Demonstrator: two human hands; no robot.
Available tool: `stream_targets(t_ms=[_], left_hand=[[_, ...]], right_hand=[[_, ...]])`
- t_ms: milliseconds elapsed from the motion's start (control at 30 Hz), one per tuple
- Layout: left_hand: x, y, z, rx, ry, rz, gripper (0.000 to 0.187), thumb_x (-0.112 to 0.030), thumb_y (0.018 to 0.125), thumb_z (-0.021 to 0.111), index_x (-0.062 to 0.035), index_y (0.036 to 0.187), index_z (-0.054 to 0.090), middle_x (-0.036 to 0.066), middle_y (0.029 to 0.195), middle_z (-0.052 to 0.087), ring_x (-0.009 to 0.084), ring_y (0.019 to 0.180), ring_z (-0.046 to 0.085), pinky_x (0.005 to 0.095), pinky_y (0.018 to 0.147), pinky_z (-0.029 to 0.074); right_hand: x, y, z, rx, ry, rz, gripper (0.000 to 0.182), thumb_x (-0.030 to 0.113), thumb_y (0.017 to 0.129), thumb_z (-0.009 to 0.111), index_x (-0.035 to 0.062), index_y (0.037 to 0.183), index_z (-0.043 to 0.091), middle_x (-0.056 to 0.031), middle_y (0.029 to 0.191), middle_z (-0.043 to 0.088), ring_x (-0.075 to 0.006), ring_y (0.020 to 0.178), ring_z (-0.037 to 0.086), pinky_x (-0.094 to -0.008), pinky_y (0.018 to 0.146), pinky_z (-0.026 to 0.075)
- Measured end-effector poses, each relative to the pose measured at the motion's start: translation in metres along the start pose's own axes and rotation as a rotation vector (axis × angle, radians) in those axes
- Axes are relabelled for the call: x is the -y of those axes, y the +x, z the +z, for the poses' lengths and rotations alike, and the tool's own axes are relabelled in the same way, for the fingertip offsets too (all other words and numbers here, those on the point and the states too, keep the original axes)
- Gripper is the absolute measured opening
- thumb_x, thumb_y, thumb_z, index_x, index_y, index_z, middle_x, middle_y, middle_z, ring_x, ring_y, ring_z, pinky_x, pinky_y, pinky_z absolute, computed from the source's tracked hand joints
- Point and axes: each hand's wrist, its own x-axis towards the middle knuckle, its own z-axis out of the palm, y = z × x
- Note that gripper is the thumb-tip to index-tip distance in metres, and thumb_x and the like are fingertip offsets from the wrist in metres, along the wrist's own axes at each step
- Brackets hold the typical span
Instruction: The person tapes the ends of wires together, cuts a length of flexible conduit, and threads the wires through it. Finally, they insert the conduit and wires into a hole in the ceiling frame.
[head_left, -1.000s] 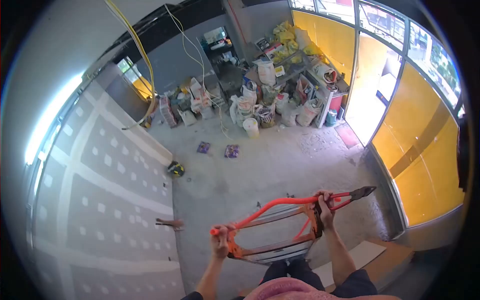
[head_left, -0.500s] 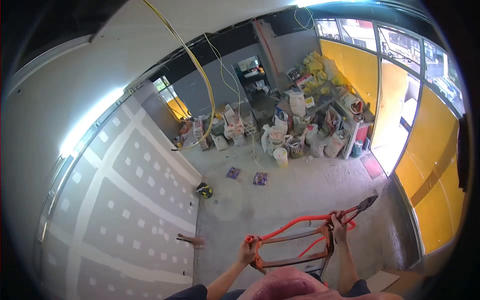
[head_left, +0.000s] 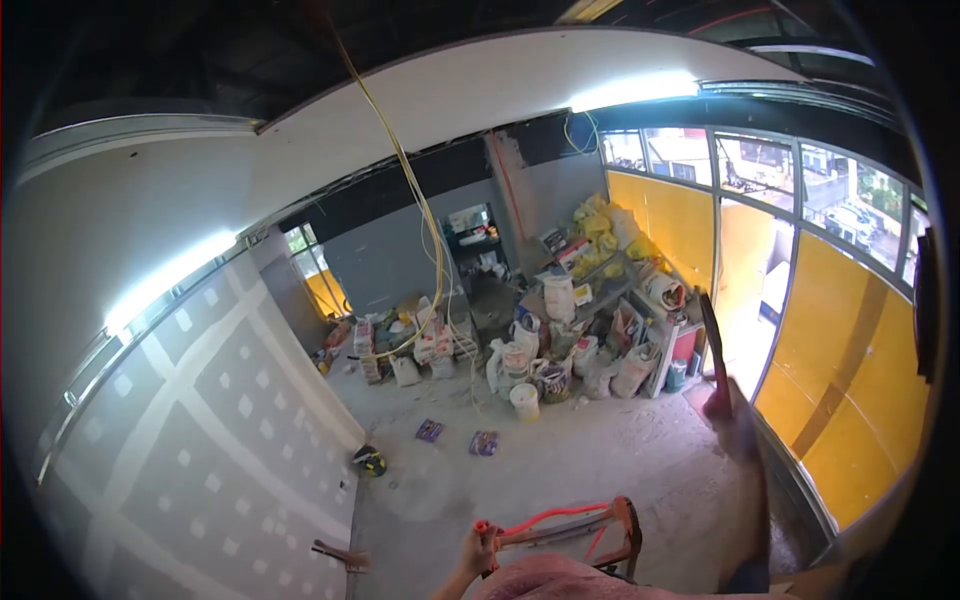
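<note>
My left hand (head_left: 478, 550) is closed around the end of an orange flexible tube (head_left: 550, 516), against the near-left corner of a stepladder's worn orange top frame (head_left: 628, 535). The tube runs along the frame to its right side. Raised at the right, my right hand (head_left: 718, 408) is smeared by motion and closed on a pair of pliers (head_left: 713, 335), whose dark jaws point up. The pliers are apart from the tube and the ladder. Part of the ladder below is hidden by a blurred pinkish shape at the bottom edge.
Yellow wires (head_left: 410, 175) hang from the ceiling ahead. Filled sacks (head_left: 515, 355) and a white bucket (head_left: 523, 402) stand along the far side. Two purple packets (head_left: 484, 443) lie on the floor. A jointed plasterboard partition (head_left: 210, 420) rises at left, yellow panels (head_left: 830, 350) at right.
My right hand has left the tube and ladder frame and swung up with the pliers. My left hand stays on the tube end. The view has tilted upward, showing more ceiling.
</note>
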Motion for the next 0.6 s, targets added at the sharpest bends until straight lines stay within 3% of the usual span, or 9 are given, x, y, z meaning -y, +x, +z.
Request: stream_targets(t_ms=[33,100,233,367,400,433,467,533,600], left_hand=[[0.004,0.001,-0.001,0.001,-0.008,0.009,0.030,-0.028,0.104,0.049,-0.0007,0.096,0.059,0.008,0.075,0.063,0.0187,0.068,0.059,0.0340,0.065,0.048],[0.003,-0.004,-0.004,0.046,0.036,-0.075,0.030,-0.029,0.103,0.052,-0.0015,0.093,0.061,0.006,0.068,0.059,0.0182,0.062,0.058,0.0340,0.060,0.047],[-0.016,-0.008,-0.001,-0.018,-0.004,-0.064,0.028,-0.029,0.102,0.054,-0.0030,0.094,0.061,0.005,0.065,0.058,0.0160,0.059,0.057,0.0328,0.058,0.046],[0.000,-0.008,-0.001,-0.036,0.075,-0.008,0.022,-0.026,0.101,0.056,-0.0053,0.095,0.062,0.004,0.064,0.056,0.0147,0.058,0.055,0.0323,0.056,0.044],[-0.005,-0.006,-0.001,-0.020,0.104,-0.030,0.021,-0.026,0.101,0.056,-0.0061,0.096,0.062,0.004,0.064,0.055,0.0151,0.058,0.054,0.0326,0.056,0.043],[-0.013,-0.005,-0.001,-0.029,0.105,-0.028,0.021,-0.026,0.101,0.056,-0.0061,0.096,0.062,0.004,0.064,0.055,0.0151,0.058,0.054,0.0326,0.056,0.043],[-0.023,-0.007,-0.002,-0.002,0.107,-0.048,0.020,-0.026,0.100,0.057,-0.0061,0.096,0.061,0.004,0.065,0.054,0.0159,0.059,0.054,0.0329,0.056,0.043],[-0.028,-0.003,-0.004,0.013,0.114,-0.064,0.020,-0.026,0.100,0.057,-0.0062,0.097,0.060,0.004,0.066,0.053,0.0167,0.059,0.054,0.0331,0.056,0.043],[-0.024,0.000,-0.010,0.140,0.099,-0.019,0.020,-0.026,0.100,0.057,-0.0056,0.100,0.058,0.005,0.066,0.052,0.0166,0.059,0.052,0.0328,0.056,0.042]], right_hand=[[0.020,0.015,-0.009,0.059,0.273,0.035,0.037,0.025,0.099,0.061,0.0023,0.125,0.049,0.0050,0.075,0.040,-0.0055,0.064,0.039,-0.0224,0.057,0.035],[0.105,0.027,-0.009,0.112,0.086,-0.139,0.056,0.047,0.102,0.047,0.0029,0.136,0.044,0.0056,0.075,0.041,-0.0014,0.058,0.035,-0.0201,0.050,0.029],[0.227,0.057,0.019,-0.097,-0.262,-0.433,0.040,0.029,0.100,0.051,0.0004,0.129,0.053,-0.0116,0.091,0.062,-0.0187,0.081,0.059,-0.0335,0.074,0.046],[0.326,0.112,0.041,-0.275,-0.522,-0.775,0.041,0.038,0.098,0.058,0.0043,0.120,0.064,-0.0186,0.094,0.067,-0.0258,0.081,0.068,-0.0355,0.074,0.050],[0.333,0.147,0.053,-0.500,-0.504,-1.175,0.043,0.040,0.097,0.059,0.0046,0.121,0.064,-0.0210,0.096,0.068,-0.0279,0.088,0.070,-0.0364,0.077,0.053],[0.363,0.165,0.053,-0.361,-0.573,-1.135,0.041,0.039,0.098,0.059,0.0071,0.123,0.062,-0.0208,0.096,0.068,-0.0303,0.088,0.071,-0.0367,0.077,0.055],[0.381,0.181,0.064,-0.429,-0.563,-1.343,0.047,0.044,0.101,0.050,0.0025,0.115,0.064,-0.0141,0.081,0.066,-0.0257,0.070,0.066,-0.0340,0.066,0.052],[0.451,0.163,0.070,-0.182,-0.987,-0.739,0.046,0.041,0.101,0.046,0.0004,0.115,0.064,-0.0161,0.088,0.070,-0.0334,0.083,0.070,-0.0431,0.077,0.057],[0.458,0.201,0.094,-0.445,-0.966,-0.858,0.053,0.044,0.101,0.041,0.0021,0.126,0.062,-0.0202,0.121,0.066,-0.0345,0.117,0.061,-0.0455,0.099,0.049]])
